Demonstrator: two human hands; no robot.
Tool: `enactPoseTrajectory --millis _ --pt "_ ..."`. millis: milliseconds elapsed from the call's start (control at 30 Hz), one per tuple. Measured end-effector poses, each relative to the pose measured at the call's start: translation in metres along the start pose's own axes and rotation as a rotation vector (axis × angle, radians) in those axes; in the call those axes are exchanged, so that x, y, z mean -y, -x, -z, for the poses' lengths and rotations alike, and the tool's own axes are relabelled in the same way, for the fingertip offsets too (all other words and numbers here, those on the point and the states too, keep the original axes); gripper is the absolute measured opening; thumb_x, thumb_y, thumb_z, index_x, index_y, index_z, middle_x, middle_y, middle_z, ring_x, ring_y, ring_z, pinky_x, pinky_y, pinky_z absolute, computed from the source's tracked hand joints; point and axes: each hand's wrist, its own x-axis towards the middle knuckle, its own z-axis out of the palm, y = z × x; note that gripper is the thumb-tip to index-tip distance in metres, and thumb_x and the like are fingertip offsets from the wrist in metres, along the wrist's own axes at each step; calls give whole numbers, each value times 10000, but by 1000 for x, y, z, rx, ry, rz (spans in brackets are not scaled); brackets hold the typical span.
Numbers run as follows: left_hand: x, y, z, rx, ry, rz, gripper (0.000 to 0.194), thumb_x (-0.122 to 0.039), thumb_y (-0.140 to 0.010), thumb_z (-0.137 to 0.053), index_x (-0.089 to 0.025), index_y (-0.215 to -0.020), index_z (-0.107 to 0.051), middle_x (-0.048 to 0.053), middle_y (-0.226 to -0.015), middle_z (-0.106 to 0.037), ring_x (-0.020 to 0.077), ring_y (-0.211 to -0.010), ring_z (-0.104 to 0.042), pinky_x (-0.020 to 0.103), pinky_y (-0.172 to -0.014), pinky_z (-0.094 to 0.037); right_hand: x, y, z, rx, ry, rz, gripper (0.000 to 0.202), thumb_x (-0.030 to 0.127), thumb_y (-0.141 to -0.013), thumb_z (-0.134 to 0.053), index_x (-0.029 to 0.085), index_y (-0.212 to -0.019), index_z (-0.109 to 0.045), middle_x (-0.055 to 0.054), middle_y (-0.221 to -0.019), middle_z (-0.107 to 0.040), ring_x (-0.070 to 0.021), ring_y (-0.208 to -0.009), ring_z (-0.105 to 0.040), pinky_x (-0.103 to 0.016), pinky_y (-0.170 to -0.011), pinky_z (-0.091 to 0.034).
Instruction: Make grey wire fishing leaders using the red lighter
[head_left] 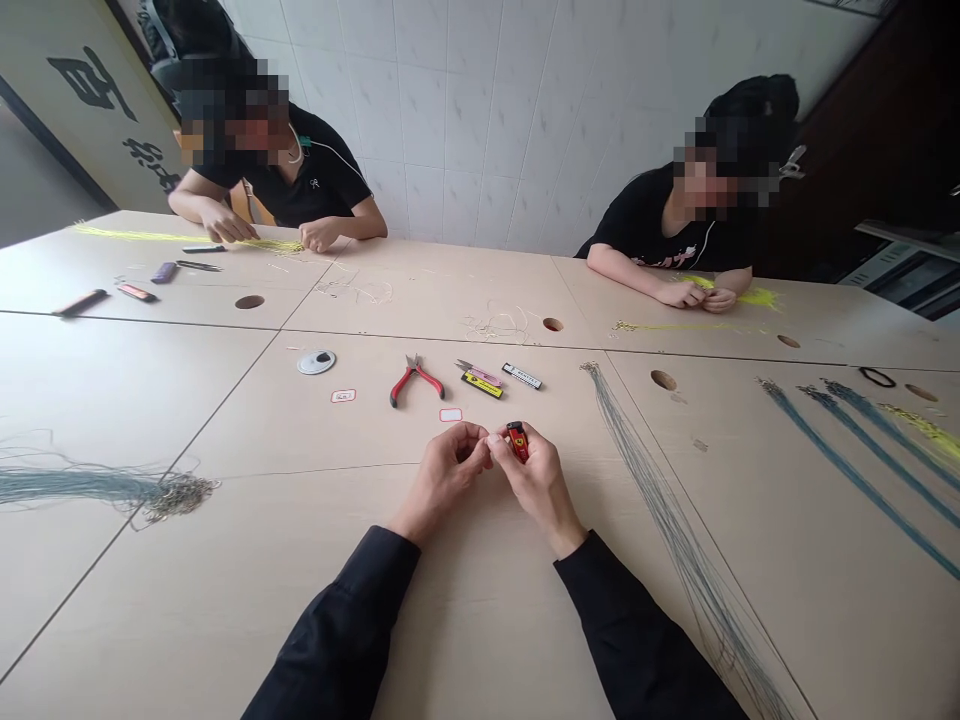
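My left hand (448, 468) is closed in a pinch near the middle of the table, on the end of a thin cord (322, 470) that runs left across the wood. Against its fingertips, my right hand (538, 482) is closed around a red lighter (517, 441) with a black top. Whatever lies between the meeting fingertips is too small to make out. To the left, a bundle of blue-grey cords (82, 487) ends in a tangle of small metal pieces (180, 496). Another long bundle of thin cords (652, 480) lies right of my right hand.
Beyond my hands lie red-handled pliers (416, 383), small snips (480, 373), a yellow box (482, 384), a white box (522, 376) and a metal disc (316, 362). Blue bundles (862, 465) rest at the right. Two people work with yellow cords (180, 236) across the table (300, 620).
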Motion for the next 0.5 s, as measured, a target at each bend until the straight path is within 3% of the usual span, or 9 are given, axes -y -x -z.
enactPoseTrajectory --millis 300,400,500 --pt "-2 3 0 -7 -153 -84 309 -450 -894 -529 -158 -845 -616 -1 -647 -568 112 -581 -476 227 -547 -354 -2 -1 2 -75 88 63 340 498 -910 -510 172 -821 -550 21 -654 -513 -125 -584 -444 -241 -570 -392" --pt "-4 5 0 -1 -240 -127 290 -427 -894 -518 -167 -848 -637 -24 -593 -520 106 -542 -426 232 -530 -316 -3 -3 10 -235 62 77 355 516 -919 -488 184 -794 -499 23 -645 -494 -122 -580 -445 -243 -568 -396" --pt "-7 6 0 -1 -287 -145 284 -418 -893 -506 -176 -826 -638 -30 -577 -494 108 -531 -406 234 -522 -301 -2 -5 32 -459 -57 38 374 540 -908 -498 193 -773 -471 36 -629 -478 -92 -498 -379 -228 -479 -341"
